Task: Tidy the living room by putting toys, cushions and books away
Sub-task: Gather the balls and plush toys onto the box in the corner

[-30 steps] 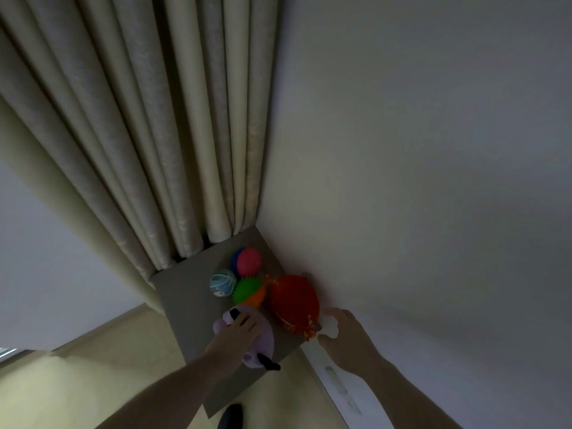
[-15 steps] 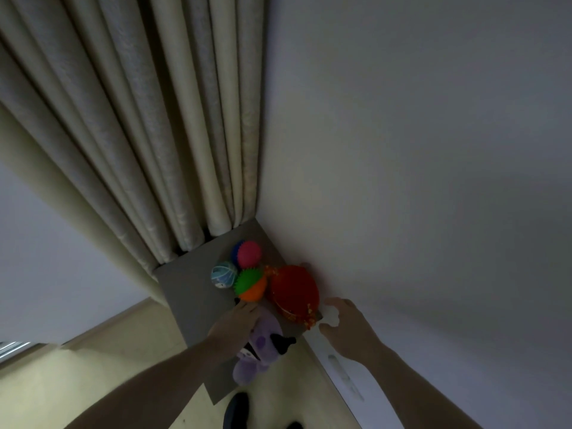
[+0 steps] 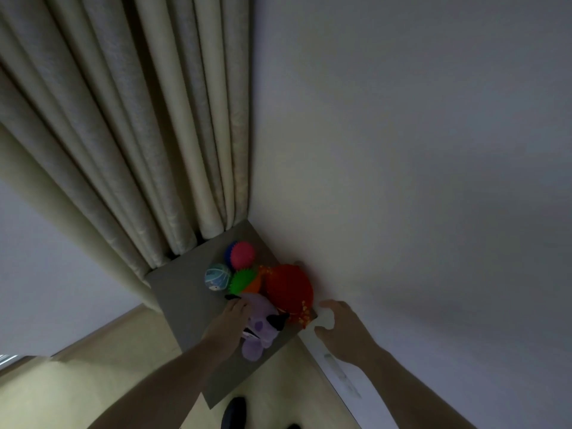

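Since a second ago, the purple plush toy is lying turned on its side nearer the front edge of the grey mat, and the left hand is sitting at the toy's left flank instead of on top of it.

At the left of the toy pile, a pale blue ball is resting on the mat. Behind it, toward the mat's far corner by the curtain, a pink and blue spiky ball is sitting, and a green and orange spiky ball is lying between them and the plush. That is making three balls, one plush and one red round toy against the wall.

The left hand is pressing on the plush with fingers laid along it; I cannot tell whether they are curling round it. The plush's long axis is running from the mat's front edge toward the balls, just right of this hand, which is the nearer one.

The right hand is pinching something small and white at the mat's right corner.
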Demonstrator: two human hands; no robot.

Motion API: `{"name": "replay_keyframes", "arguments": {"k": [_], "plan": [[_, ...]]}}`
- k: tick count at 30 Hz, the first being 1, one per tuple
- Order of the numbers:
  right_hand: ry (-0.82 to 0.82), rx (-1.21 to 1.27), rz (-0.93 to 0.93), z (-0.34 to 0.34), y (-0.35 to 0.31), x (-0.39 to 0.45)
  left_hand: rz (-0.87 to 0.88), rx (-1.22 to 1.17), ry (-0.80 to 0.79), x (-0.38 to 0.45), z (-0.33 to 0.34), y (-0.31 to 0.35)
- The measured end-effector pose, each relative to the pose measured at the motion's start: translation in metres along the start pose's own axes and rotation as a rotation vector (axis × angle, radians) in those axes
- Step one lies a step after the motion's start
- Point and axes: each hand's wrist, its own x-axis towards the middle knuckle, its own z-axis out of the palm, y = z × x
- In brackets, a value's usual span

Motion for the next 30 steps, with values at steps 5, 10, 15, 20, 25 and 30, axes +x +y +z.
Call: {"name": "replay_keyframes", "arguments": {"k": [5,10,15,20,25,30], "plan": [[-0.012,-0.062,-0.003,0.002,-0.008,-0.007,-0.032,-0.062,0.046,-0.017,-0.022,0.013],[-0.025,-0.060,-0.018,0.006,-0.025,-0.017,-0.086,-0.296,0.136,-0.051,-0.075,0.048],[-0.085,-0.020,-0.073,0.017,-0.031,-0.018,-0.046,-0.185,0.244,-0.093,-0.104,0.047],[-0.138,-0.094,-0.207,0.034,-0.041,-0.031,-0.290,-0.189,0.346,-0.177,-0.137,0.088],[-0.303,-0.182,-0.368,0.063,-0.052,-0.057,-0.694,-0.185,0.330,-0.277,-0.134,0.130],[-0.473,-0.343,-0.516,0.106,-0.084,-0.106,-0.903,-0.214,0.359,-0.385,-0.125,0.178]]}}
